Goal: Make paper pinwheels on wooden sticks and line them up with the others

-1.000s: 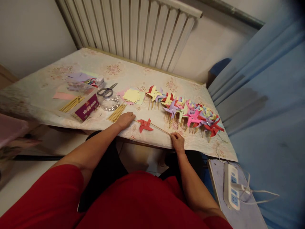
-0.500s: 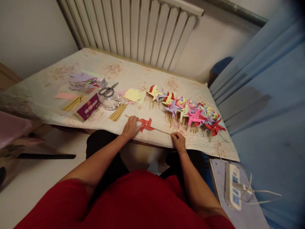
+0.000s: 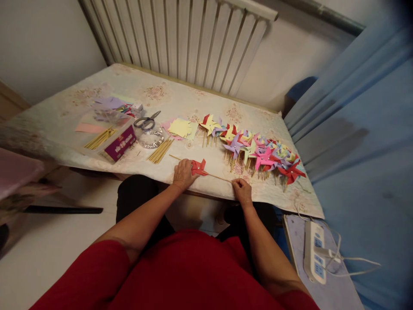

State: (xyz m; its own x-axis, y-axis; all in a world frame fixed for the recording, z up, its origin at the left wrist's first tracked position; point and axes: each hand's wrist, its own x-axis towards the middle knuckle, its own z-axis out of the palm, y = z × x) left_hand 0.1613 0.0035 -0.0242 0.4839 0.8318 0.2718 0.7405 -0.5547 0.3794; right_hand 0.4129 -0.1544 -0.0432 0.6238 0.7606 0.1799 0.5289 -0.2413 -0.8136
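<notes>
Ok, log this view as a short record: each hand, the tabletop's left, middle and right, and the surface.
Left hand: over a thin tan wooden stick, at the left edge of a red folded-paper pinwheel
Right hand: pinching the stick's right end
Left: purple-fronted clear plastic box, dark-handled metal scissors
Middle: pale yellow paper pile
Right: cluster of multicoloured paper pinwheels
Surface: pale floral tablecloth

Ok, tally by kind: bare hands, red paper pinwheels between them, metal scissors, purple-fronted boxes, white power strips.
Bare hands: 2 (left hand, right hand)
Red paper pinwheel between them: 1
Pair of metal scissors: 1
Purple-fronted box: 1
White power strip: 1
Total: 6
</notes>
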